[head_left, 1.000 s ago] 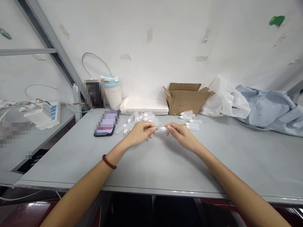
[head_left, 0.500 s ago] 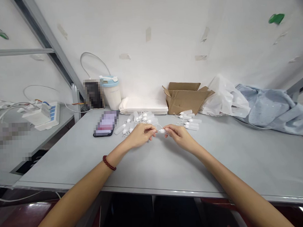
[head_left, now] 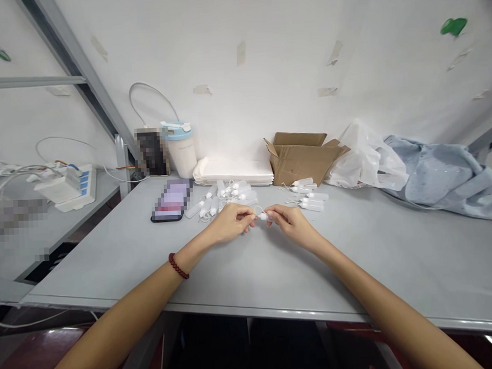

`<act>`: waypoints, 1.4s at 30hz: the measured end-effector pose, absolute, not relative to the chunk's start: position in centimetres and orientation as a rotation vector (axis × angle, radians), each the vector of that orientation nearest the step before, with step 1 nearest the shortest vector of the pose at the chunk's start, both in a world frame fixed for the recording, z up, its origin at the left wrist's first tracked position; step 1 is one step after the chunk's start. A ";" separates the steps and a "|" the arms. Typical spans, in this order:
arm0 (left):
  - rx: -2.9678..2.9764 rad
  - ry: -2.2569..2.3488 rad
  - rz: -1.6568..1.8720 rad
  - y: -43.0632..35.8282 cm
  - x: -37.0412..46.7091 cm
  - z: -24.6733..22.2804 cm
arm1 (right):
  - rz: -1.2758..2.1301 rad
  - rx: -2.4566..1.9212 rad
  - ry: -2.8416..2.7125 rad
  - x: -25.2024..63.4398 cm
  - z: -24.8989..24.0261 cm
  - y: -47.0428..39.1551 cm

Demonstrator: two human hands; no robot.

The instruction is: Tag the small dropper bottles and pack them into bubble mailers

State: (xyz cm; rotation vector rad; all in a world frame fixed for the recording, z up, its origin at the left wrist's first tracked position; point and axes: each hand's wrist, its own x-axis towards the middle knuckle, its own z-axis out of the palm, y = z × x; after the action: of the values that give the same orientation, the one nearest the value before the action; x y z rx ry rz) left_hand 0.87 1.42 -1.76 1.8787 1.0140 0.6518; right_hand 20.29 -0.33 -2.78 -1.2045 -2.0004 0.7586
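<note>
My right hand (head_left: 290, 221) is closed in a pinch around the body of a small translucent plastic bottle (head_left: 264, 216), its white cap pointing left. A thin white cord (head_left: 260, 207) arches from the cap side to the fingertips of my left hand (head_left: 234, 221). That hand is also closed in a pinch, at the cord's end; the exact tip between its fingers is hidden. Behind my left hand lies a heap of similar bottles (head_left: 238, 191) with white caps and cords. A smaller group of bottles (head_left: 311, 204) rests beyond my right hand.
Along the wall stand a tumbler with a blue lid (head_left: 182, 154), a white stack of flat packets (head_left: 233, 171), an open cardboard box (head_left: 299, 161), a white plastic bag (head_left: 366, 159) and blue cloth (head_left: 443, 175). A phone (head_left: 172, 200) lies left on the grey table (head_left: 249, 276).
My left hand has shifted very slightly right, toward the bottle cap. My right hand keeps its hold on the bottle; the view has moved a little.
</note>
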 end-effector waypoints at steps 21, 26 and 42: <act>1.725 0.990 0.618 1.5 0.9 -2.1 | 0.725 -1.179 -2.019 20.2 -2.8 -0.5; 1.787 0.985 0.674 1.9 0.3 -0.7 | 0.805 -1.178 -1.980 20.1 -2.3 -0.5; 2.329 2.141 0.926 4.5 -4.8 0.9 | -0.144 -2.110 -1.940 27.9 -1.9 3.2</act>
State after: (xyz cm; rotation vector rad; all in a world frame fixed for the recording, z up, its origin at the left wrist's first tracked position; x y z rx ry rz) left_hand -4.83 4.48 0.92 2.3289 2.1407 0.9260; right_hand 27.94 3.22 -1.92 -2.1101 -1.9403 -0.1441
